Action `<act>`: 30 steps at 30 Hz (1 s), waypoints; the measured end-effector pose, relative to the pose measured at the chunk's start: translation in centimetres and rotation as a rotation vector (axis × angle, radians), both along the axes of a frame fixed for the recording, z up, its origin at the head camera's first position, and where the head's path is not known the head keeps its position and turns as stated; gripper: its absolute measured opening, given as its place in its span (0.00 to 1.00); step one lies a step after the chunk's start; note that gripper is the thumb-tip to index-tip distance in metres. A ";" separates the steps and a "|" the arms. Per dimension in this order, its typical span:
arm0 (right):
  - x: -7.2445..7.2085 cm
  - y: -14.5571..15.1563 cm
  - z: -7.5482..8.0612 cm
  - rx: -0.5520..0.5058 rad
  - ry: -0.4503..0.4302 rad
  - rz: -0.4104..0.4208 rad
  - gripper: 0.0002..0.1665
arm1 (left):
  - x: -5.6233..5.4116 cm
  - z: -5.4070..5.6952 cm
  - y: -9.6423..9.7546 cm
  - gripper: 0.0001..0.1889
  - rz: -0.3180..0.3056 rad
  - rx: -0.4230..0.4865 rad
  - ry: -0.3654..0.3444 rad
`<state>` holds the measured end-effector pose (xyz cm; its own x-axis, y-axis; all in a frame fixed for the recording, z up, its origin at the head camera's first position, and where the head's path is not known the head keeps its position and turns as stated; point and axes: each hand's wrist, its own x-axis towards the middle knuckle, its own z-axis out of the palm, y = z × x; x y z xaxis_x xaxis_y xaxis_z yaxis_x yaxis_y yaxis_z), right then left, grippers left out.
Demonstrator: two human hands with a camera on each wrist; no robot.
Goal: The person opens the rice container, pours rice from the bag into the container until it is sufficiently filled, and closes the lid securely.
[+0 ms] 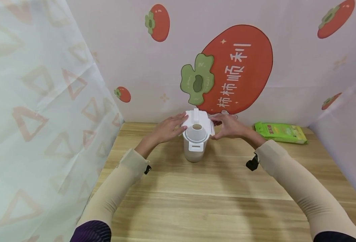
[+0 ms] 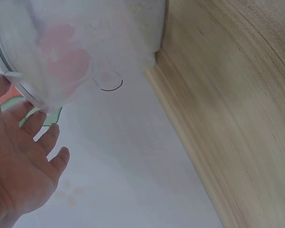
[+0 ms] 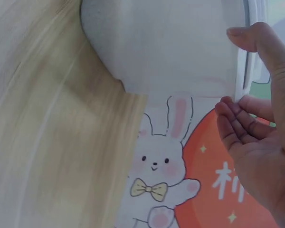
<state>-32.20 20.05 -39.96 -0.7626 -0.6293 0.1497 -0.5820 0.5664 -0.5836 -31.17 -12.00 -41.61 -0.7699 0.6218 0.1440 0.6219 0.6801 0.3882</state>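
Note:
A tall whitish canister (image 1: 193, 155) stands upright on the table, topped by a white lid (image 1: 207, 123) with a flap latch (image 1: 195, 147) hanging at its front. On the lid rises a white cone-shaped piece (image 1: 195, 135) with a round opening. My left hand (image 1: 169, 128) is at the lid's left side; in the left wrist view the fingertips of that hand (image 2: 23, 161) touch a side flap (image 2: 28, 92), fingers spread and loosely bent. On the other side my right hand (image 1: 230, 127) pinches the lid's right edge, its thumb (image 3: 249, 38) and curled fingers (image 3: 237, 126) around the side flap (image 3: 242, 76).
A green and yellow packet (image 1: 280, 132) lies at the back right of the wooden table (image 1: 196, 205). A wall covering printed with persimmons (image 1: 241, 67) rises right behind the canister. Another patterned covering (image 1: 45, 117) borders the table's left side.

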 end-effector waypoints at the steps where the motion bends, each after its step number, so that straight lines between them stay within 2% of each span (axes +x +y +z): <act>1: 0.0 0.1 0.1 0.021 0.015 -0.002 0.42 | 0.0 0.0 0.0 0.34 0.000 0.001 0.000; 10: 0.5 0.4 1.0 0.116 0.055 -0.015 0.50 | -0.1 -0.1 0.1 0.33 -0.012 -0.007 0.020; 17: 0.4 -0.4 2.2 0.229 0.109 0.011 0.39 | -0.1 -0.1 0.1 0.33 -0.002 -0.026 0.019; 23: 0.1 -1.3 3.9 0.320 0.107 0.080 0.22 | -0.1 0.1 0.1 0.34 0.016 -0.042 0.008; 27: 0.0 -1.9 4.6 0.401 0.097 0.077 0.22 | -0.1 0.1 0.2 0.34 0.017 -0.042 0.011; 30: 0.1 -2.3 5.1 0.456 0.080 0.051 0.29 | -0.1 0.1 0.2 0.34 0.016 -0.046 0.018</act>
<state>-32.10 17.78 -34.85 -0.7263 -0.6810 -0.0937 -0.6489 0.7242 -0.2334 -31.28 -11.79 -41.56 -0.7773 0.6157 0.1292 0.6173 0.7071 0.3449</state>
